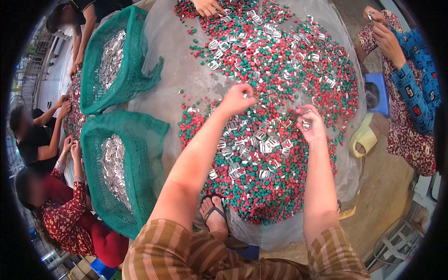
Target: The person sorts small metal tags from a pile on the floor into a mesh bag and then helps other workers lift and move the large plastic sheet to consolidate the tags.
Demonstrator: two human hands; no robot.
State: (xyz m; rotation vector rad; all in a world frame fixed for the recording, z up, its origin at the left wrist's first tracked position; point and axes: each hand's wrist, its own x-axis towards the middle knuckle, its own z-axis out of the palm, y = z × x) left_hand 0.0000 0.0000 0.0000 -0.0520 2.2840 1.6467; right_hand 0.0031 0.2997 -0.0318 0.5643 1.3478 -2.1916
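Over the middle of a wide heap of small red and green cone-shaped pieces [275,196], my left hand [237,99] is closed in a pinch; a small pale bit shows at its fingertips, too small to name. My right hand [314,128] is to its right, fingers curled round a silvery metal buckle [306,123]. Between and below my hands, several slotted metal buckles [266,147] lie loose on the pieces. More buckles [298,57] are scattered across the far part of the heap.
Two baskets lined with green netting [156,123] stand at the left, holding metal buckles [115,161]. Translucent sheeting [163,51] lies under the heap. Another person's hand [208,6] reaches in at the far edge. People sit at left and right, near a blue stool [377,93].
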